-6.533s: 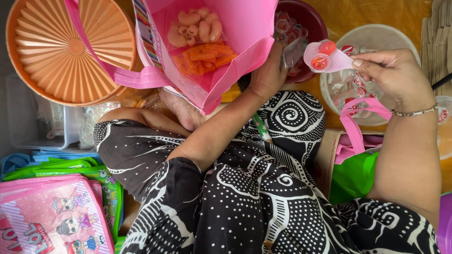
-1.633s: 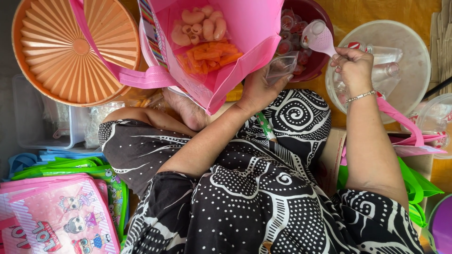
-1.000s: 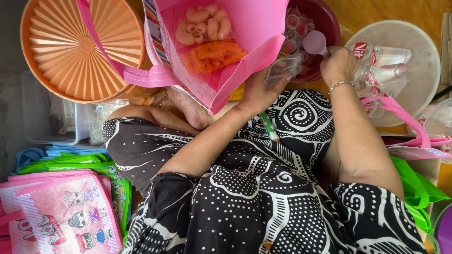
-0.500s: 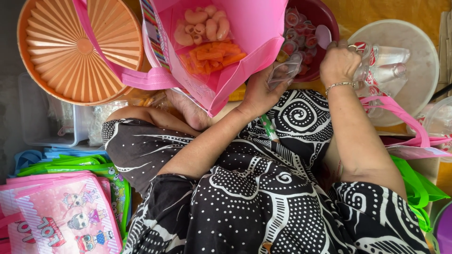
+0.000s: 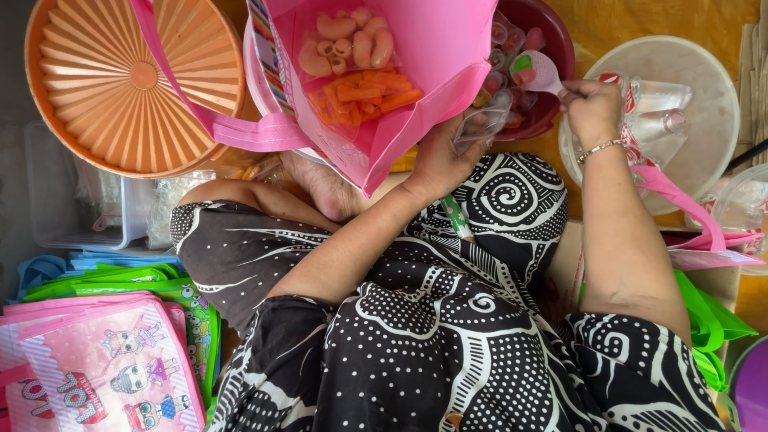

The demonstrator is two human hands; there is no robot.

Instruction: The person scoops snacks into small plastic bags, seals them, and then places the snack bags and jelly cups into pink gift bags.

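My left hand (image 5: 438,160) holds a pink gift bag (image 5: 416,72) open at its edge, together with a small clear plastic packet (image 5: 482,122). Inside the bag lie packets of pale and orange snacks (image 5: 356,68). My right hand (image 5: 590,110) grips a pink scoop (image 5: 538,74) that carries small jelly cups, one green and red. The scoop hovers over a dark red bowl (image 5: 552,48) filled with several jelly cups, just right of the bag.
A round orange lid (image 5: 120,80) sits at top left. A white round container (image 5: 704,96) with clear packets is at the right. Stacked pink (image 5: 96,368) and green (image 5: 704,320) gift bags lie at bottom left and right. My lap in black patterned cloth fills the middle.
My right hand dipped the scoop into the red bowl and now lifts it with jelly cups in it. My left hand kept the bag open.
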